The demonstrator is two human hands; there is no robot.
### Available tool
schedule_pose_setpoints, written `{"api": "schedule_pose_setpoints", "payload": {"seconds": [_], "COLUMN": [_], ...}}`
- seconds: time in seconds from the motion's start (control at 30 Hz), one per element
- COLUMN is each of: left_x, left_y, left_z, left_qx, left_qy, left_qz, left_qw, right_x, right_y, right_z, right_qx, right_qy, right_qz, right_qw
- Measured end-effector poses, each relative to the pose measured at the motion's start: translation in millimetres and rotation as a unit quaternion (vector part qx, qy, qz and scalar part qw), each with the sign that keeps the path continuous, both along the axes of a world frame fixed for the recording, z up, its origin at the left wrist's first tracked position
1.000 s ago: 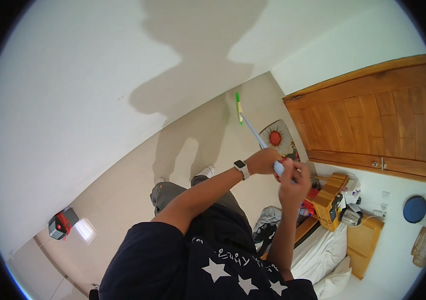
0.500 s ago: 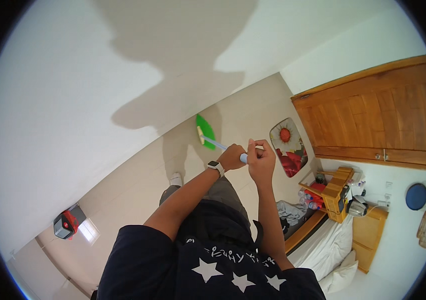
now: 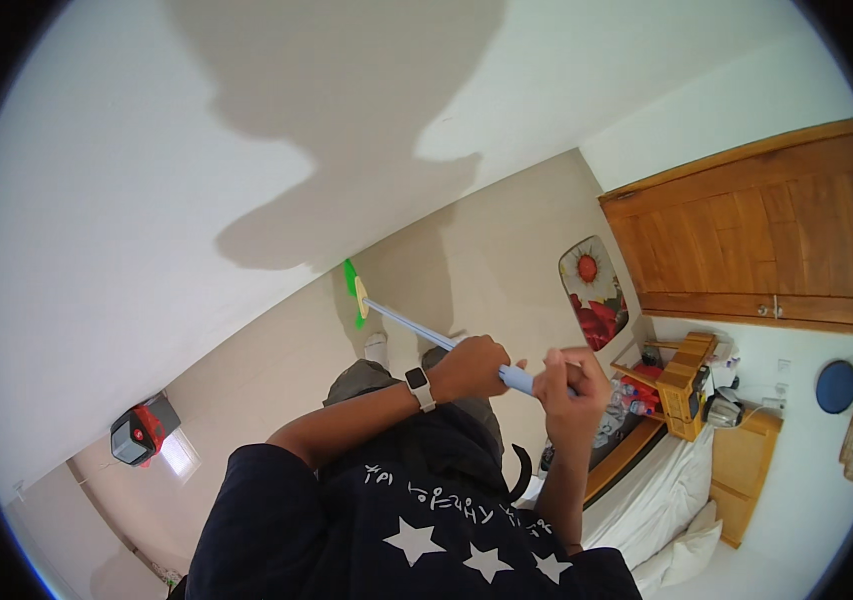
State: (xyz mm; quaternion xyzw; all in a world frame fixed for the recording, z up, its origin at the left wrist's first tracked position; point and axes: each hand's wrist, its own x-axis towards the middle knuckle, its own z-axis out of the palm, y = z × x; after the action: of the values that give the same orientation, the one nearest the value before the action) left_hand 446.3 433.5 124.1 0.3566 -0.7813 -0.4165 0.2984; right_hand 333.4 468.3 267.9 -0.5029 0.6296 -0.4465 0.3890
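Note:
A broom (image 3: 402, 319) with green bristles, a yellowish head and a pale blue stick slants from the wall's foot up to my hands. The bristles touch or nearly touch the floor by the white wall, close to my foot. My left hand (image 3: 474, 370), with a watch on its wrist, is closed around the stick. Higher up, my right hand (image 3: 572, 388) wraps the stick's thick top end, its fingers slightly blurred.
A floral doormat (image 3: 594, 290) lies before a wooden door (image 3: 747, 230). To the right are a wooden stand (image 3: 685, 385) with bottles and a kettle, and a bed with white sheets (image 3: 652, 495). A red and grey box-like object (image 3: 144, 430) stands by the wall at left.
The broom head has swept left and nearer to my foot along the wall. Both hands have shifted, my right one to the right and down, and more of the stick shows.

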Motion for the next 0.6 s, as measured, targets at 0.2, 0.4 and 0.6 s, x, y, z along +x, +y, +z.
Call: {"api": "schedule_pose_setpoints", "payload": {"seconds": [0.2, 0.4, 0.6], "left_x": [-8.5, -39.4, -84.6], "left_y": [8.5, -18.2, -69.4], "left_z": [39.2, 13.6, -105.8], "left_qx": [-0.024, -0.095, -0.074], "left_qy": [0.024, 0.077, 0.176], "left_qz": [-0.034, -0.069, -0.102], "left_qw": [0.999, 0.990, 0.976], "right_x": [7.1, 11.2, -17.8], "right_y": [37.6, 35.2, -9.3], "right_z": [42.0, 37.0, -94.0], "right_qx": [-0.088, -0.125, -0.051], "right_qy": [0.140, 0.237, 0.232], "right_qz": [-0.024, 0.014, -0.005], "right_qw": [0.986, 0.963, 0.971]}}
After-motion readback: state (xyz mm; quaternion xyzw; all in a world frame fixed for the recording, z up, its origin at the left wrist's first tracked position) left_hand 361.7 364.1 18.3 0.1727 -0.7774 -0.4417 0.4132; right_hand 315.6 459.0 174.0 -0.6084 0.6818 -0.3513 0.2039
